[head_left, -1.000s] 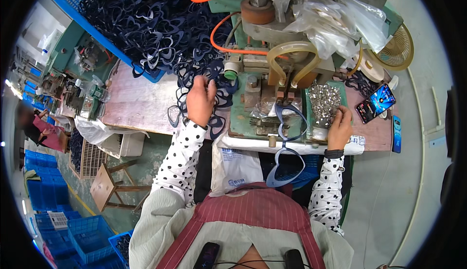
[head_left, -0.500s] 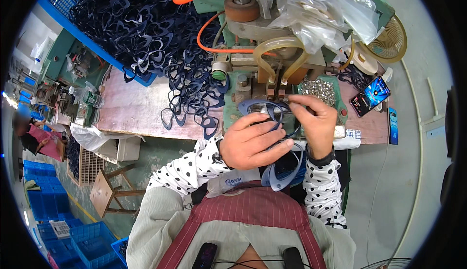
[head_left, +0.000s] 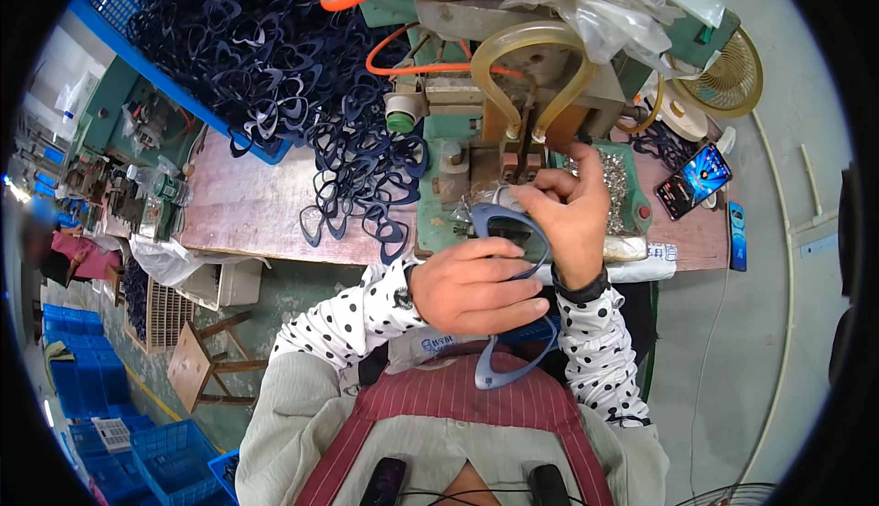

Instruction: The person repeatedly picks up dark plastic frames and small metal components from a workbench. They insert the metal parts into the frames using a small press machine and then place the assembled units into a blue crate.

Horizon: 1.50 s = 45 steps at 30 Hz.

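My left hand [head_left: 481,288] is closed round a blue-grey looped plastic strap piece [head_left: 497,380]. One of its loops rises above my fingers toward the machine, and another hangs below them over the apron. My right hand [head_left: 572,213] is at the green press machine [head_left: 435,217], thumb against bent fingers just below the metal tooling [head_left: 520,163]. Anything inside that pinch is too small or hidden to name. Beside its fingers lies a heap of small shiny metal parts [head_left: 615,181] in a tray on the machine's right.
A blue crate [head_left: 146,65] spills dark looped pieces [head_left: 366,195] onto the table at left. Thick yellowish hoses [head_left: 494,71] arch over the tooling. Clear plastic bags [head_left: 595,21] drape the machine. At right are a lit phone [head_left: 696,181] and a small fan [head_left: 728,76].
The press head with its hoses has risen. The strap piece has turned in my left hand, its lower loop swinging down and left. My right hand has shifted up and left, its index finger lifted.
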Available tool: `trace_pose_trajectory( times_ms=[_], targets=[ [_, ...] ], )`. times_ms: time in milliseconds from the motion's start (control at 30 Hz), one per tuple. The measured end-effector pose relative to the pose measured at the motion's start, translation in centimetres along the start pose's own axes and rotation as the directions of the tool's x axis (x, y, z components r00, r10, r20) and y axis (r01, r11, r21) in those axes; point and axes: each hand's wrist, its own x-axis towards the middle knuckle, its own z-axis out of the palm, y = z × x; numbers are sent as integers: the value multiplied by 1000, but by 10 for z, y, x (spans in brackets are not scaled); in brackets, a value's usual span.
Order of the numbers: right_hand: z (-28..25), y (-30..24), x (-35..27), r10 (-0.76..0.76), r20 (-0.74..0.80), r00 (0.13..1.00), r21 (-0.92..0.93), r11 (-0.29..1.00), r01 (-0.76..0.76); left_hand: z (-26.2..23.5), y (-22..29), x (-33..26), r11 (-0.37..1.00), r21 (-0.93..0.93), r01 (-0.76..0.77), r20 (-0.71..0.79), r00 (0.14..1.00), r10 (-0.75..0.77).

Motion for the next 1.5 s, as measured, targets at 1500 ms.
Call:
trace_pose_trajectory(
  times_ms=[1500],
  targets=[
    [-136,129,24,-456,-161,875,-805,574,150,-135,-75,-133,549,824,144,333,660,-673]
  ],
)
